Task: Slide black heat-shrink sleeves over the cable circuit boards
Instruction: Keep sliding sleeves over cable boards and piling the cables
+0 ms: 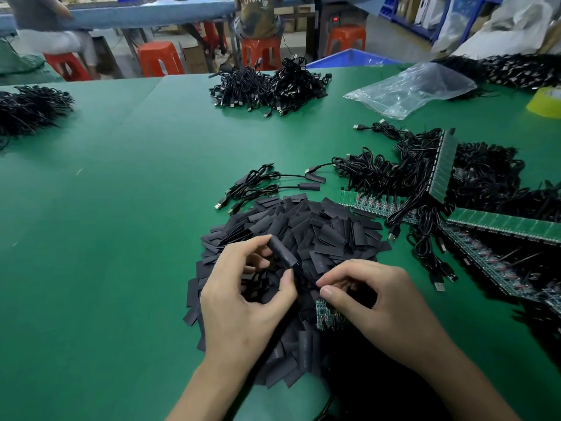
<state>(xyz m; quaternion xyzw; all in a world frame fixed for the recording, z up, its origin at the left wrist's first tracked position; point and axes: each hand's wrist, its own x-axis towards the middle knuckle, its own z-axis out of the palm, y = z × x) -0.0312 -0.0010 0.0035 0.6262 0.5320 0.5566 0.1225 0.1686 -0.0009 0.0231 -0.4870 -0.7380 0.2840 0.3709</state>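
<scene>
Pinched between thumb and fingertips of left hand [243, 299]: one sleeve [282, 250], puffed round, tilted from upper left down to lower right. Gripped narrowly in right hand [373, 302], thumb against curled forefinger: top end of small green board [326, 316], just below and right of sleeve's lower mouth, not inside it. Between the two, a thin dark strand; cable or not, cannot tell. Directly beneath both hands, pile [328, 235] of flat sleeves on green table [106, 208]. Beyond pile, a few sleeved cables [273, 183] lying loose. To right, panels [446, 165] of boards tangled in black wire, near pile's edge. Farther back, cable heap [267, 86], clear bag [409, 89], yellow tape roll [546, 101] at right edge; another heap at far left. Past table, orange stools [159, 57].
</scene>
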